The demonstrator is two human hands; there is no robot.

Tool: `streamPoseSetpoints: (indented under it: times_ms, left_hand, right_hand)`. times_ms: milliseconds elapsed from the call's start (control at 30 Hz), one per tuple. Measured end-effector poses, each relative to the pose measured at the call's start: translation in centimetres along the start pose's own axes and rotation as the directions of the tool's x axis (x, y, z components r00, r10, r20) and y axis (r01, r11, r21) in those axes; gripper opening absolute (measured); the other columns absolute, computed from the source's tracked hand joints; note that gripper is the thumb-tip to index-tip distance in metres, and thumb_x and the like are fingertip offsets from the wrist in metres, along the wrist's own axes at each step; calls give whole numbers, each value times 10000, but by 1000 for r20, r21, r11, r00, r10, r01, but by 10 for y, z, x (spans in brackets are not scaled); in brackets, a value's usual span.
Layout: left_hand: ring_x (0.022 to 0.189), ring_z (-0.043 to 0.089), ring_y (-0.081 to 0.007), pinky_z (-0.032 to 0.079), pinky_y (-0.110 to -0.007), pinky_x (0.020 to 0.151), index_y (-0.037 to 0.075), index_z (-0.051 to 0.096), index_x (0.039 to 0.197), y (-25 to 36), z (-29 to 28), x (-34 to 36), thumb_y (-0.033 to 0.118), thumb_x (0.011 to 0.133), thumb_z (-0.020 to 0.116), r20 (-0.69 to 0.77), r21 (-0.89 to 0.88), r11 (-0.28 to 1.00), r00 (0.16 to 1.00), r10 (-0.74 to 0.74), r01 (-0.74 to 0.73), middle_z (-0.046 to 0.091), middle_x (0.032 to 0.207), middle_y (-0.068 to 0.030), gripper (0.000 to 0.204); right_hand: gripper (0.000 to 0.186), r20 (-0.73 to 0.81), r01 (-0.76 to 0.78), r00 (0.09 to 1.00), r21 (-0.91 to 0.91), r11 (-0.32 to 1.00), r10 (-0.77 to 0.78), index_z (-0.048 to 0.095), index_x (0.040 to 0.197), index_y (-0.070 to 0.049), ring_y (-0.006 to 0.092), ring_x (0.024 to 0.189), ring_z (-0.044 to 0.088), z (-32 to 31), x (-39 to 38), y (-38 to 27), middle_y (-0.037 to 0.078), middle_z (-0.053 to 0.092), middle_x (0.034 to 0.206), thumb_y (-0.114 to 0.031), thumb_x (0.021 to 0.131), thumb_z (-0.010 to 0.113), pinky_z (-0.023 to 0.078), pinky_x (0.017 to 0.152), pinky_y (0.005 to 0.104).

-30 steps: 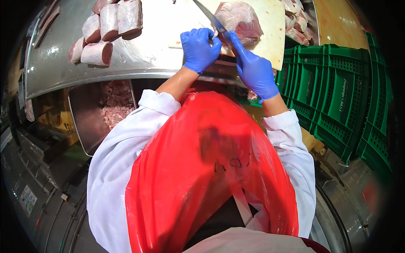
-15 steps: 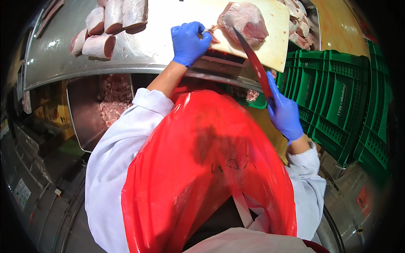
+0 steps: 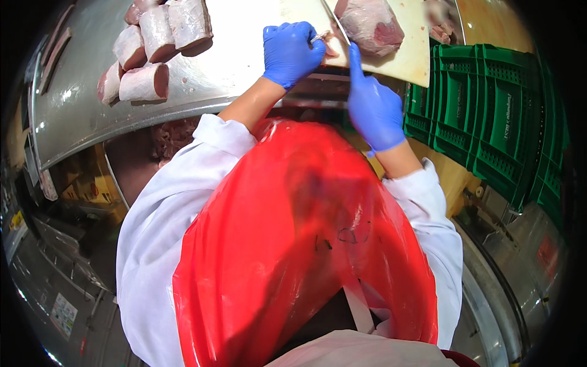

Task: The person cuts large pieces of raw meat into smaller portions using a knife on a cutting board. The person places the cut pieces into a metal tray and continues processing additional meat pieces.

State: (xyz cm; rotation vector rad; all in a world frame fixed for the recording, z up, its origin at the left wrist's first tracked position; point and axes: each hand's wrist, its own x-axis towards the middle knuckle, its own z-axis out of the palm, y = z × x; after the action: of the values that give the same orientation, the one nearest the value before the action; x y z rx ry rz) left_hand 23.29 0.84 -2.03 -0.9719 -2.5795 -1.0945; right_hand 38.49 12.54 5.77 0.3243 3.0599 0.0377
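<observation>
Both of my hands wear blue gloves. My left hand (image 3: 293,55) is closed, its fingers pinching a thin strip of meat trimming (image 3: 331,48) at the near edge of the white cutting board (image 3: 417,58). In my closed right hand (image 3: 375,109) is a knife (image 3: 335,21), index finger stretched along its spine. The blade points away from me, between the strip and a large piece of raw meat (image 3: 370,29) on the board. Whether the edge touches the meat I cannot tell, and the handle is hidden in my palm.
Several cut blocks of meat (image 3: 157,33) lie on the steel table (image 3: 67,110) at the left. Under its edge stands a metal tub (image 3: 128,165) with meat pieces. Green crates (image 3: 483,110) stand at the right, near more meat (image 3: 441,30) at the back.
My right hand has moved left, bringing the knife from across the large piece to its left side, pointing more directly away. My left hand still pinches the strip. The view has shifted slightly.
</observation>
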Motion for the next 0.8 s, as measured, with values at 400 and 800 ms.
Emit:
streamPoseSetpoints:
  times_ms: [400,800]
  left_hand:
    - [815,671,-382,534,-436,756,-18,639,955,-22,-27,48,185,831,607,225,43,991,965,-132,125,657,860,-259,240]
    - [1005,660,-298,538,-369,811,74,667,1085,79,-5,50,146,889,637,483,-545,827,756,441,-134,658,1115,-159,211]
  right_hand:
    - [871,280,-218,945,146,965,171,195,1608,-203,364,593,639,-34,-125,10,183,621,678,4,846,564,519,549,460]
    - [793,76,-471,777,729,497,625,194,1616,-197,99,552,571,-10,-191,61,61,636,698,-31,924,545,508,566,297]
